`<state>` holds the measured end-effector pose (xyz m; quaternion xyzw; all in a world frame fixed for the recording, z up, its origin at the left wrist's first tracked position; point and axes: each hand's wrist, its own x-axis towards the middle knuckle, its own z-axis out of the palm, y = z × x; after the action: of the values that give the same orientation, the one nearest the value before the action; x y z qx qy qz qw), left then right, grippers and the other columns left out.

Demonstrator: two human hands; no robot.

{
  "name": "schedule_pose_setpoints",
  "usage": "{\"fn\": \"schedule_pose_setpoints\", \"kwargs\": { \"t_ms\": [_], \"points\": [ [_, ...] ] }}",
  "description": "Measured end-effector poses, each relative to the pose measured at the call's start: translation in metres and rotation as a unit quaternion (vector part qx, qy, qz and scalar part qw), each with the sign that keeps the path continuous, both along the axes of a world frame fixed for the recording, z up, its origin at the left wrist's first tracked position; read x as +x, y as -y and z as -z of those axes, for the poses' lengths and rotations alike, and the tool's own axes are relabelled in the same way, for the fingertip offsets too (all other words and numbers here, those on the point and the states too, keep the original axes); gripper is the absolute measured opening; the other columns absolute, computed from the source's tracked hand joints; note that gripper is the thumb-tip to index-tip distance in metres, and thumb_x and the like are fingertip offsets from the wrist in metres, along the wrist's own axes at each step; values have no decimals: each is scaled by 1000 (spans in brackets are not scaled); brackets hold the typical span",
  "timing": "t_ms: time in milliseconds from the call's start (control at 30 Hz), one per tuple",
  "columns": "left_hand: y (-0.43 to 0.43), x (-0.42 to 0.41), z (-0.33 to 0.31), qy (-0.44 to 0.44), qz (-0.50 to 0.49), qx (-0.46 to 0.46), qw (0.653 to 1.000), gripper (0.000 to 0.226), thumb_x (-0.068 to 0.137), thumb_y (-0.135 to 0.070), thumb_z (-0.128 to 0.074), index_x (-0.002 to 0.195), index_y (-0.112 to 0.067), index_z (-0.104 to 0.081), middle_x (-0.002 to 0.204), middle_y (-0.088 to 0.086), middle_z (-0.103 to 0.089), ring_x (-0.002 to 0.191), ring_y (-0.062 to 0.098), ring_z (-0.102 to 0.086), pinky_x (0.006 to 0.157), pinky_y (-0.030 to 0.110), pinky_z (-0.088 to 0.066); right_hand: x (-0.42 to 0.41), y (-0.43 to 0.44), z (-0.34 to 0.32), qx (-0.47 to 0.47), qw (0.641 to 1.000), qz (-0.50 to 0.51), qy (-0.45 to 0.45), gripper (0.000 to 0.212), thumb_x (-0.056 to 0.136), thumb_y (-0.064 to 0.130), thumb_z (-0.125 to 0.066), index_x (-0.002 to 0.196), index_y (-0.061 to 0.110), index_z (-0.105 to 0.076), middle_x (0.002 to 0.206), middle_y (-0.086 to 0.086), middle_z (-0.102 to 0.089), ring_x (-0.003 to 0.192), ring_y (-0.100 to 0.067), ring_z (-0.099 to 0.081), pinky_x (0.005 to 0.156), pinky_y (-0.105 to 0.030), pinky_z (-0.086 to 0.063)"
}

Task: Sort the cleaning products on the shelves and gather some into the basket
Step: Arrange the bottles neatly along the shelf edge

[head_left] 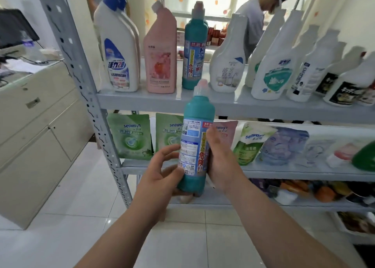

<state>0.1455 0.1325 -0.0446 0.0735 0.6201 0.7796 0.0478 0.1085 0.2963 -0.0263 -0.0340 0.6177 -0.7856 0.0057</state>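
Right-hand bottles (363, 85) — edge-cropped, blurred

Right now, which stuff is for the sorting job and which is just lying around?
For the job: teal bottle held in left hand and right hand; matching teal bottle, pink bottle, green pouches on the shelves.

Just around: beige cabinet, black monitor, another person.

The teal plastic bottle (195, 144) is showing a glossy paper label; painted metal shelves (233, 103) and floor tiles (182, 237) are gleaming.
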Motion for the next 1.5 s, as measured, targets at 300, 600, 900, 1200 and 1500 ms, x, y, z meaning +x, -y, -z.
{"fn": "schedule_pose_setpoints", "kwargs": {
  "t_ms": [300,600,900,1200,1500],
  "points": [
    [-50,-75,-72,-128,95,-76,984,46,102,-3,-54,113,-48,-59,120,-23,-63,108,9,-70,74,33,-63,-52,-55,-64,27,990,92,-101,65,68,68,-84,126,46,-63,125,3,-73,114,-20,-71,95,-49,-59],
    [-83,-184,-197,-461,-178,-422,760,34,95,-12,-62,129,-14,-62,130,7,-58,120,26,-55,103,43,-48,-113,-113,-105,59,969,139,-196,73,71,62,-86,134,41,-55,125,3,-72,114,-20,-71,95,-47,-59],
    [-142,-298,-288,-367,-177,-752,519,37,95,-24,-57,130,-10,-57,109,10,-54,108,30,-58,86,41,-50,-149,-137,-106,78,970,108,-203,77,68,61,-81,136,46,-50,123,13,-71,112,-11,-71,93,-41,-60],
    [-131,-370,-309,-210,-122,-742,625,26,83,-31,-79,91,-15,-61,87,3,-61,78,18,-58,59,29,-43,-174,-145,-104,73,972,95,-201,75,66,62,-80,134,48,-51,122,16,-72,110,-8,-71,92,-38,-59],
    [-129,-376,-301,-252,-101,-731,626,44,73,-32,-87,104,-18,-60,93,2,-61,83,19,-58,72,34,-54,-180,-144,-98,75,972,96,-199,71,70,60,-79,134,46,-52,123,15,-72,112,-8,-70,92,-38,-59]
  ]
}}
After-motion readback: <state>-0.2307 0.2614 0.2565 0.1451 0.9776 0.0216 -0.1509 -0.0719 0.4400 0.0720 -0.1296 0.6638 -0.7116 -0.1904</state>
